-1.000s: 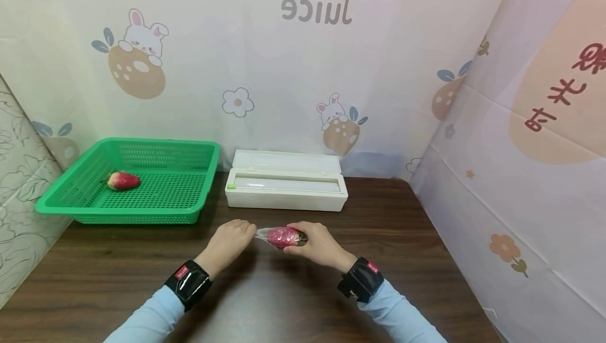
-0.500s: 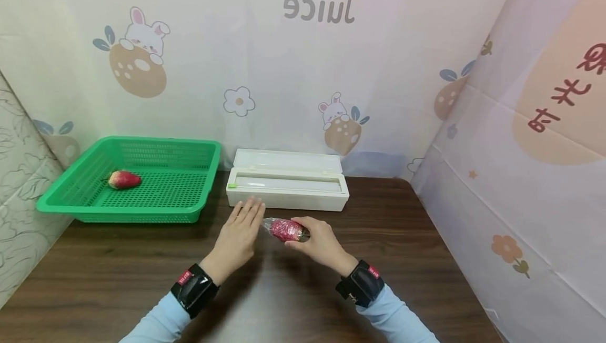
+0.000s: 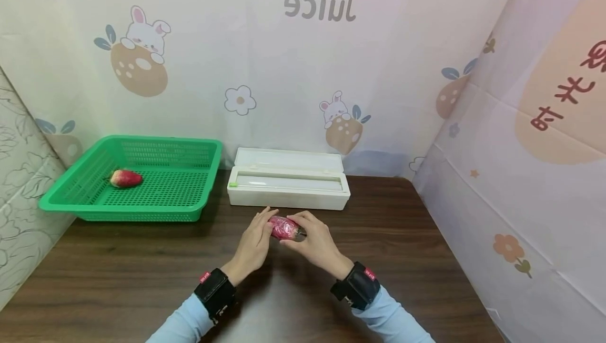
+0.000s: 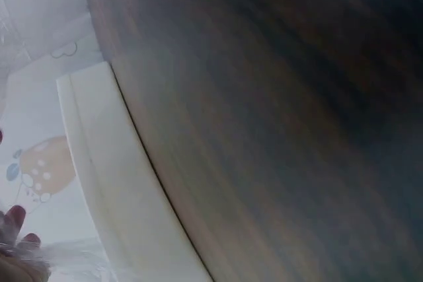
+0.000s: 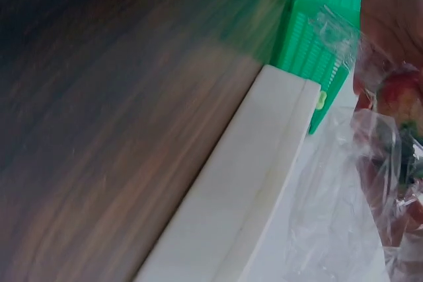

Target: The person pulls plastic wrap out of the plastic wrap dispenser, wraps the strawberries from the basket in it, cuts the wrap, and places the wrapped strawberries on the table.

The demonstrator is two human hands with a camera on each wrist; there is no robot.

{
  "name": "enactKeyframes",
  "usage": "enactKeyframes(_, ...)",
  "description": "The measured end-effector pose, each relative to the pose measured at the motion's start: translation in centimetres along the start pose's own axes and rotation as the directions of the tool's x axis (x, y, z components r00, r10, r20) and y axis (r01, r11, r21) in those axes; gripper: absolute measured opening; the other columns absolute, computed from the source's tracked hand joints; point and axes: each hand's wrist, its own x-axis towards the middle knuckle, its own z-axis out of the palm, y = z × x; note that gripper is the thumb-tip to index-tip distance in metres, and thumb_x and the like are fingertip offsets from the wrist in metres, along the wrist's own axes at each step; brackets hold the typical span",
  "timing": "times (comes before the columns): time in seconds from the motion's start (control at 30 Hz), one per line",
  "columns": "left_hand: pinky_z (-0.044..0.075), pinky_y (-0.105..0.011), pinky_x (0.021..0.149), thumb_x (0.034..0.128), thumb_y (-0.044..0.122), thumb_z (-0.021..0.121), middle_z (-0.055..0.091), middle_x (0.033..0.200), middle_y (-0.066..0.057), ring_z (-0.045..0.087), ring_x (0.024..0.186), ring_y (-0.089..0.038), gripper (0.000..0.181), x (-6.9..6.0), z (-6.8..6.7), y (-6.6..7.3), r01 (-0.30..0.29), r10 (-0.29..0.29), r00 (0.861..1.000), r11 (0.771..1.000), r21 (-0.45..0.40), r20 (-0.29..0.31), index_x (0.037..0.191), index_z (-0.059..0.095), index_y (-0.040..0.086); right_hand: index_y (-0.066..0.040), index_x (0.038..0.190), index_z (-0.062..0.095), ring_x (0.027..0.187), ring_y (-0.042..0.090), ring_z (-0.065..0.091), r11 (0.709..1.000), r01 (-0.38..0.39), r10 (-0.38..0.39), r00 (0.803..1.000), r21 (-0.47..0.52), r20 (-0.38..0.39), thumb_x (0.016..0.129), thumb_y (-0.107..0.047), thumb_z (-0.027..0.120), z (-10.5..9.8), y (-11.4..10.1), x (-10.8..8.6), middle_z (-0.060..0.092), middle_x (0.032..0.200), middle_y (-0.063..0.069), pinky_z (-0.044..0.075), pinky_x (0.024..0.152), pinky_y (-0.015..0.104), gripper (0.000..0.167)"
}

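A red radish-like vegetable [image 3: 283, 228], wrapped in clear film, is held above the table between both hands. My right hand [image 3: 318, 242] grips its stem end between thumb and fingers. On the other end lies my left hand [image 3: 252, 243], its fingers fairly straight and touching the wrap. In the right wrist view the red skin [image 5: 400, 97] and a dark green stem stub show through crumpled film [image 5: 330, 209]. The left wrist view catches a few fingertips [image 4: 14, 219] and loose film [image 4: 73, 255] at its lower left; whose hand they belong to is unclear there.
Behind the hands stands a white cling film box [image 3: 289, 195] with its lid raised and a roll inside. A green basket [image 3: 137, 209] at the back left holds another red, pale-ended vegetable [image 3: 125, 178]. Printed curtains rise behind the dark wooden table [image 3: 142, 274].
The left hand lets go of the film's twisted end, straightens its fingers, then moves right against the wrapped vegetable. The right hand keeps its grip, shifting only slightly.
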Motion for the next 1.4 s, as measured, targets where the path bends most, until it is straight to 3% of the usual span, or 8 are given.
enactKeyframes(0.17, 0.042, -0.045, 0.095, 0.1014, 0.016, 0.025, 0.05, 0.131, -0.017, 0.048, 0.121, -0.031, 0.037, 0.1, 0.4, -0.1, 0.012, -0.021, 0.999, 0.984, -0.175, -0.048, 0.128, 0.048, 0.005, -0.007, 0.112, 0.064, 0.091, 0.012, 0.059, 0.992, -0.039, 0.045, 0.998, 0.117, -0.046, 0.068, -0.028, 0.081, 0.8, -0.3, 0.1, 0.061, 0.102, 0.002, 0.049, 0.072, 0.024, 0.051)
enactKeyframes(0.3, 0.045, -0.026, 0.089, 0.1024, 0.024, 0.014, 0.052, 0.128, -0.014, 0.05, 0.115, -0.023, 0.047, 0.5, 0.7, 0.4, 0.127, -0.155, 0.987, 0.891, -0.435, -0.029, 0.125, 0.049, 0.003, -0.007, 0.113, 0.064, 0.092, 0.013, 0.059, 0.975, -0.101, 0.112, 0.993, 0.197, -0.047, 0.068, -0.027, 0.08, 1.3, -0.6, 0.2, 0.062, 0.102, 0.003, 0.048, 0.074, 0.025, 0.052)
enactKeyframes(0.47, 0.041, -0.019, 0.092, 0.1001, 0.042, 0.012, 0.051, 0.131, -0.014, 0.048, 0.118, -0.019, 0.062, 1.3, 0.7, 1.4, 0.325, -0.455, 0.891, 0.637, -0.699, 0.0, 0.125, 0.052, 0.002, -0.002, 0.117, 0.061, 0.09, 0.015, 0.06, 0.985, -0.054, 0.07, 0.993, 0.165, -0.09, 0.07, -0.028, 0.078, 1.8, -0.9, 0.2, 0.062, 0.102, 0.005, 0.05, 0.072, 0.028, 0.056)
enactKeyframes(0.6, 0.037, -0.028, 0.101, 0.0985, 0.047, 0.011, 0.047, 0.136, -0.013, 0.043, 0.125, -0.02, 0.066, 1.9, 1.0, 2.0, 0.364, -0.579, 0.812, 0.409, -0.837, 0.07, 0.13, 0.046, 0.001, 0.0, 0.119, 0.059, 0.089, 0.016, 0.06, 0.991, 0.004, 0.013, 0.992, 0.131, -0.123, 0.071, -0.026, 0.078, 2.0, -1.1, 0.1, 0.061, 0.102, 0.006, 0.051, 0.072, 0.028, 0.058)
enactKeyframes(0.83, 0.034, -0.031, 0.105, 0.0992, 0.043, 0.008, 0.043, 0.138, -0.012, 0.035, 0.132, -0.023, 0.063, 2.3, 1.4, 2.5, 0.253, -0.603, 0.791, 0.163, -0.954, 0.107, 0.135, 0.036, -0.001, -0.005, 0.119, 0.059, 0.094, 0.015, 0.057, 0.987, -0.029, 0.042, 0.996, 0.155, -0.082, 0.072, -0.03, 0.076, 2.4, -1.9, 0.0, 0.062, 0.103, 0.004, 0.048, 0.077, 0.029, 0.056)
enactKeyframes(1.0, 0.029, -0.031, 0.108, 0.1004, 0.038, 0.01, 0.057, 0.122, -0.001, 0.036, 0.132, -0.024, 0.058, 2.1, 1.2, 2.9, 0.198, -0.602, 0.791, 0.084, -0.976, 0.109, 0.134, 0.039, -0.001, -0.005, 0.119, 0.06, 0.096, 0.017, 0.058, 0.971, -0.102, 0.118, 0.991, 0.219, -0.062, 0.071, -0.032, 0.075, 2.5, -2.6, -0.3, 0.064, 0.104, 0.005, 0.049, 0.079, 0.03, 0.057)
enactKeyframes(1.27, 0.029, -0.032, 0.108, 0.1004, 0.033, 0.01, 0.062, 0.112, 0.002, 0.043, 0.127, -0.021, 0.054, 1.5, 0.4, 4.2, 0.156, -0.608, 0.789, 0.051, -0.986, 0.094, 0.132, 0.039, -0.001, -0.007, 0.12, 0.06, 0.099, 0.017, 0.06, 0.937, -0.132, 0.151, 0.988, 0.322, -0.035, 0.07, -0.032, 0.075, 3.1, -2.8, -0.5, 0.062, 0.109, 0.005, 0.05, 0.081, 0.029, 0.058)
enactKeyframes(1.4, 0.034, -0.027, 0.104, 0.0996, 0.034, 0.007, 0.06, 0.111, 0.005, 0.04, 0.129, -0.021, 0.056, 1.3, 0.4, 4.2, 0.144, -0.579, 0.804, -0.028, -0.989, 0.133, 0.138, 0.028, -0.001, -0.005, 0.121, 0.059, 0.101, 0.018, 0.058, 0.926, -0.098, 0.111, 0.994, 0.365, -0.017, 0.07, -0.026, 0.076, 2.8, -3.0, -0.3, 0.059, 0.111, 0.006, 0.052, 0.081, 0.032, 0.058)
